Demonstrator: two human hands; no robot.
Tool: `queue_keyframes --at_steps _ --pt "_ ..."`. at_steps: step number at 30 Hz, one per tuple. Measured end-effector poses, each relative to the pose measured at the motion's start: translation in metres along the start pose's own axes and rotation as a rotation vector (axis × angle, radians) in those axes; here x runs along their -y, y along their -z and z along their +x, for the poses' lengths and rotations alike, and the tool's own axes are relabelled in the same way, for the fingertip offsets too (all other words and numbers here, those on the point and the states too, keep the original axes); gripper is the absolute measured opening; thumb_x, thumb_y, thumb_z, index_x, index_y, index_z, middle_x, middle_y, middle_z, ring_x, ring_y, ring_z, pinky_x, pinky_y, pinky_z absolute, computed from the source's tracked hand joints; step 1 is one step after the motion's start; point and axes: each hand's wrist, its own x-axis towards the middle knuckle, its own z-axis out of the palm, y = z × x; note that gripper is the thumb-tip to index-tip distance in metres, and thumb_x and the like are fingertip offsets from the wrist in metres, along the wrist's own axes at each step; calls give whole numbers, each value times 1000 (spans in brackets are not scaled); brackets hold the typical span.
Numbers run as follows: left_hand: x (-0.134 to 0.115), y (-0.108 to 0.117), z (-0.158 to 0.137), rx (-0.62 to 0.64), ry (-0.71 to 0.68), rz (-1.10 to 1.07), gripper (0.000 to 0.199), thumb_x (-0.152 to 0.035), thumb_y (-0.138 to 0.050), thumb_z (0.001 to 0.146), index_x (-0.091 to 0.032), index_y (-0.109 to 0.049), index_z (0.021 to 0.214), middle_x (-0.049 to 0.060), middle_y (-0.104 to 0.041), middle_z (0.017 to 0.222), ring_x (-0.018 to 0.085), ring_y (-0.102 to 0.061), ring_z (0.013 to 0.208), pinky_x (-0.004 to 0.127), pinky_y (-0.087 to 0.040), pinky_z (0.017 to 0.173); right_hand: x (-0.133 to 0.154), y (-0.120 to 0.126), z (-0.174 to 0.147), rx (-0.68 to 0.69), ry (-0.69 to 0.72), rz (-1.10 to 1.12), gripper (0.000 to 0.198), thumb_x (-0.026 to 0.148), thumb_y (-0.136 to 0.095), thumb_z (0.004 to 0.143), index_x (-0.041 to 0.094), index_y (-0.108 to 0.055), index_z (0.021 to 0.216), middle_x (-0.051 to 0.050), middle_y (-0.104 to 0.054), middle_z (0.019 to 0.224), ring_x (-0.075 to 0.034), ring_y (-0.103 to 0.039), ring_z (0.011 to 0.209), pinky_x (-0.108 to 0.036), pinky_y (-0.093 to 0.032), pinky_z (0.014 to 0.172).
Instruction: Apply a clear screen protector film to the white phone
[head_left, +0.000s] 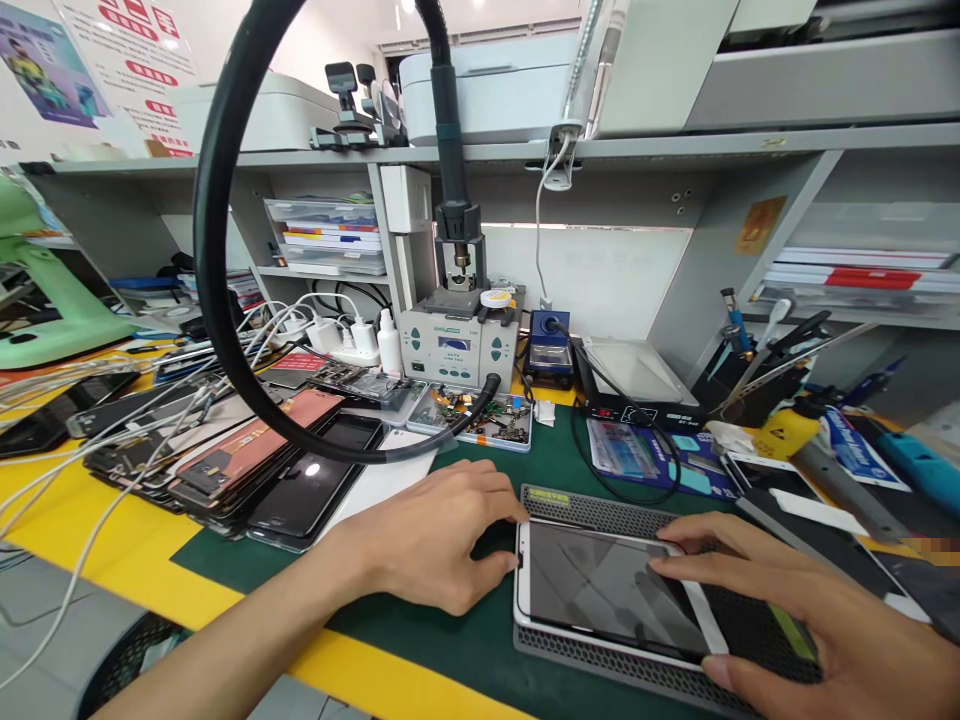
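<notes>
The left hand [442, 530] has its thumb and finger apart, with the tips at the left end of a white phone [600, 590], and the right hand [847, 610] holds the other end between its thumb and fingers. The phone lies flat, dark glass up, on a gray pad with little holes [559, 645], over a green mat [427, 650]. Farther out, a gray machine [450, 345] stands behind, and flat phone parts [255, 440] lie piled on the left.
</notes>
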Motion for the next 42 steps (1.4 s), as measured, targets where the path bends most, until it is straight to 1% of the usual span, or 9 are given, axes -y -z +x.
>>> queue_keyframes --at_steps 5,10,14,18,24,28,34,37,42 --pt "1 0 0 1 1 0 32 -23 -61 83 -22 -66 115 4 -68 105 23 -60 102 34 -45 93 -3 -2 -2 -20 0 4 44 45 -74 80 40 -69 123 0 -59 142 -33 -61 124 -37 -57 99" --pt "0 0 -1 5 -3 8 33 -23 -61 83 -21 -66 116 5 -68 104 23 -61 100 35 -45 93 -4 -4 -2 -4 7 -30 43 46 -70 83 40 -67 126 -1 -56 144 -33 -60 125 -41 -56 99" --pt "1 0 -1 2 -8 12 31 -21 -57 87 -22 -67 116 6 -68 105 24 -61 101 36 -44 95 -4 -5 -1 6 9 -36 43 47 -69 84 40 -66 127 -2 -55 145 -33 -60 125 -41 -56 99" --pt "2 -1 -1 -2 -23 16 31 -17 -52 89 -23 -68 115 8 -68 105 25 -62 101 37 -44 94 -5 -6 0 -11 13 -17 43 45 -71 82 40 -68 125 -2 -57 142 -33 -61 123 -40 -58 96" --pt "2 -1 -1 -13 -20 13 29 -19 -53 90 -23 -69 113 8 -69 104 25 -63 99 37 -45 94 -2 -4 1 -19 16 -11 43 43 -72 82 41 -68 124 -1 -60 140 -34 -62 121 -40 -59 93" --pt "1 -1 -1 -15 -20 2 28 -22 -56 88 -22 -69 113 7 -69 103 24 -63 97 37 -45 92 0 -3 0 -11 18 -9 41 43 -71 82 42 -69 123 -1 -60 139 -33 -63 121 -40 -59 94" --pt "-1 -2 -1 -13 7 -2 36 -38 -68 81 -22 -69 112 7 -68 103 25 -61 98 38 -45 92 0 -3 1 6 3 -37 42 45 -69 83 42 -68 125 -1 -59 141 -34 -61 123 -41 -58 97" --pt "-1 -1 -1 -10 5 -5 35 -39 -68 81 -22 -70 111 6 -68 103 25 -62 98 37 -46 92 0 -4 2 -9 4 -42 40 44 -68 83 40 -70 123 -2 -60 139 -35 -61 122 -42 -56 99" --pt "-1 -1 -2 -10 7 -5 38 -41 -70 79 -22 -70 111 6 -67 104 25 -61 99 37 -46 93 0 -5 1 -34 5 -44 43 43 -72 79 38 -72 122 -4 -61 138 -36 -63 120 -41 -57 97"
